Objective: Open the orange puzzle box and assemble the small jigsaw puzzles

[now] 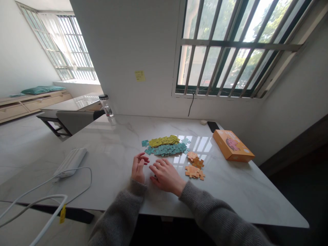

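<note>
The left hand [139, 169] is half-curled with nothing visible in it; beside it, the right hand [166, 175] is palm down over the worktop [230, 194], its grip hidden. Just beyond lie teal puzzle pieces [169, 149], then yellow pieces [164, 141]; orange pieces [192, 171] lie rightward. Colour grouping seems underway; taking one calls for a fingertip pinch.
</note>
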### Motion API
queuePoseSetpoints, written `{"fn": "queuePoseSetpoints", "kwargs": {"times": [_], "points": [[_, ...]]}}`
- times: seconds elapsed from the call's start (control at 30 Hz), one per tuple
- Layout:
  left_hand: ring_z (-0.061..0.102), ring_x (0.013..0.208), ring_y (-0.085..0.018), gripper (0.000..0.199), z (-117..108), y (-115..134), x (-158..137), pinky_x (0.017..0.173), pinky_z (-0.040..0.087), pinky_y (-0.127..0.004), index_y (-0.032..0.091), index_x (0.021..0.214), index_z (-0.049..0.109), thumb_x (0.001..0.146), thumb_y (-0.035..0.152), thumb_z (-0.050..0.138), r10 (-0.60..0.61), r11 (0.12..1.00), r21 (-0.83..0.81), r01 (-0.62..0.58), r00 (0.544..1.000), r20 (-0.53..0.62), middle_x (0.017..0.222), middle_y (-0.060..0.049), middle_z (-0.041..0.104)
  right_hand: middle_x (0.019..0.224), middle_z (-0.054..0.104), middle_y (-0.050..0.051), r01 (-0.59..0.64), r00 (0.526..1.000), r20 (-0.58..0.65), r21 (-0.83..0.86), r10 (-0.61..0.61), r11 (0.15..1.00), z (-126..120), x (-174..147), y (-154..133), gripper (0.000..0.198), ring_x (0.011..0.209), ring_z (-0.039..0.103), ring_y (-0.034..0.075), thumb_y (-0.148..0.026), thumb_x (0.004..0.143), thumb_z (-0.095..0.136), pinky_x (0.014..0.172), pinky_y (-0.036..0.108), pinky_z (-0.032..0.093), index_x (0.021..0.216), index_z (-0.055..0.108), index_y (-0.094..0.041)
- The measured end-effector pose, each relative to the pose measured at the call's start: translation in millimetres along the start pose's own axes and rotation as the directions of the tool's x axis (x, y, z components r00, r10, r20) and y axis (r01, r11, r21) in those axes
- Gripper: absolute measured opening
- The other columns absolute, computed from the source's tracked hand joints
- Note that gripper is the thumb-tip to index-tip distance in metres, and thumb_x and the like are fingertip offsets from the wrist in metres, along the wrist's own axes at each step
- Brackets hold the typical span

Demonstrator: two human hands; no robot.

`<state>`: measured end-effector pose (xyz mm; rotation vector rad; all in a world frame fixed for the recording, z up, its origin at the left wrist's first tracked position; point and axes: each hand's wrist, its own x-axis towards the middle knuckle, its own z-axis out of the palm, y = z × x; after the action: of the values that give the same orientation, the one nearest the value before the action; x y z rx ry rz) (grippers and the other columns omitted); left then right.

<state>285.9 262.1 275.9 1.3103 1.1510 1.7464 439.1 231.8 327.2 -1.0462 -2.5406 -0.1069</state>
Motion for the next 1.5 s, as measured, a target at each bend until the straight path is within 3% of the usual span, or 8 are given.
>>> {"fn": "queuePoseSetpoints", "kwargs": {"times": [0.17,0.3,0.37,0.5,0.7,0.93,1.1,1.5], "points": [[0.062,0.091,-0.022,0.032,-0.3,3.6,-6.3,0.080,0.052,-0.037,0.018,0.116,0.057,0.094,0.037,0.042,0.192,0.954,0.198,-0.227,0.964,0.182,0.097,-0.007,0.063,0.114,0.067,0.009,-0.193,0.938,-0.236,0.253,0.254,0.948,-27.2,-16.3,33.5,0.026,0.115,0.054,0.024,-0.022,0.095,0.049,0.100,0.042,0.041,0.118,0.061,-0.021],[0.054,0.114,-0.027,0.033,4.6,8.5,-14.5,0.100,0.046,-0.046,0.021,0.121,0.060,0.091,0.030,0.049,0.335,0.774,0.341,-0.534,0.801,0.495,0.119,-0.010,0.060,0.104,0.067,0.008,-0.395,0.846,-0.296,0.212,0.444,0.894,-42.2,-61.4,83.5,0.022,0.103,0.057,0.025,-0.024,0.096,0.046,0.093,0.040,0.044,0.109,0.064,-0.021],[0.051,0.119,-0.028,0.037,6.7,7.9,-16.5,0.105,0.043,-0.048,0.022,0.127,0.057,0.092,0.028,0.048,0.328,0.749,0.344,-0.566,0.768,0.550,0.126,-0.011,0.057,0.099,0.064,0.009,-0.508,0.784,-0.309,0.176,0.538,0.843,-40.0,-90.9,102.4,0.023,0.096,0.058,0.025,-0.027,0.097,0.044,0.088,0.039,0.046,0.104,0.064,-0.020],[0.048,0.126,-0.028,0.043,7.6,0.8,-16.0,0.108,0.041,-0.050,0.020,0.138,0.046,0.096,0.028,0.041,0.265,0.807,0.322,-0.496,0.790,0.553,0.134,-0.013,0.051,0.091,0.061,0.007,-0.652,0.702,-0.288,0.109,0.651,0.751,-21.3,-140.0,118.5,0.024,0.089,0.058,0.024,-0.035,0.097,0.044,0.080,0.037,0.047,0.099,0.062,-0.021],[0.055,0.116,-0.026,0.043,8.2,-8.7,-16.8,0.101,0.046,-0.049,0.021,0.141,0.041,0.100,0.034,0.035,0.187,0.880,0.275,-0.387,0.816,0.547,0.132,-0.014,0.049,0.112,0.061,0.013,-0.633,0.715,-0.287,0.118,0.637,0.765,-4.6,-141.9,143.0,0.033,0.108,0.053,0.028,-0.038,0.097,0.046,0.097,0.042,0.044,0.118,0.058,-0.017],[0.056,0.111,-0.026,0.042,11.5,-10.6,-20.6,0.093,0.050,-0.045,0.020,0.135,0.048,0.099,0.038,0.036,0.190,0.913,0.250,-0.323,0.877,0.441,0.128,-0.013,0.051,0.116,0.063,0.010,-0.556,0.830,-0.059,-0.038,0.554,0.830,-7.5,-95.6,164.8,0.040,0.108,0.054,0.024,-0.036,0.104,0.033,0.095,0.038,0.041,0.136,0.053,-0.023],[0.057,0.108,-0.024,0.041,10.6,-8.6,-19.9,0.089,0.052,-0.042,0.019,0.136,0.046,0.099,0.037,0.037,0.206,0.905,0.257,-0.340,0.877,0.435,0.128,-0.013,0.049,0.109,0.061,0.013,-0.505,0.857,0.016,-0.172,0.515,0.846,-1.8,-84.5,166.8,0.037,0.108,0.053,0.028,-0.043,0.097,0.050,0.092,0.038,0.042,0.121,0.061,-0.018],[0.059,0.100,-0.021,0.036,9.7,-2.6,-18.7,0.082,0.053,-0.039,0.020,0.130,0.049,0.098,0.032,0.039,0.278,0.881,0.270,-0.389,0.886,0.371,0.127,-0.013,0.047,0.095,0.058,0.005,-0.537,0.843,-0.031,0.020,0.537,0.843,1.0,-86.0,168.6,0.026,0.079,0.059,0.018,-0.043,0.090,0.059,0.070,0.028,0.045,0.100,0.057,-0.020]]}}
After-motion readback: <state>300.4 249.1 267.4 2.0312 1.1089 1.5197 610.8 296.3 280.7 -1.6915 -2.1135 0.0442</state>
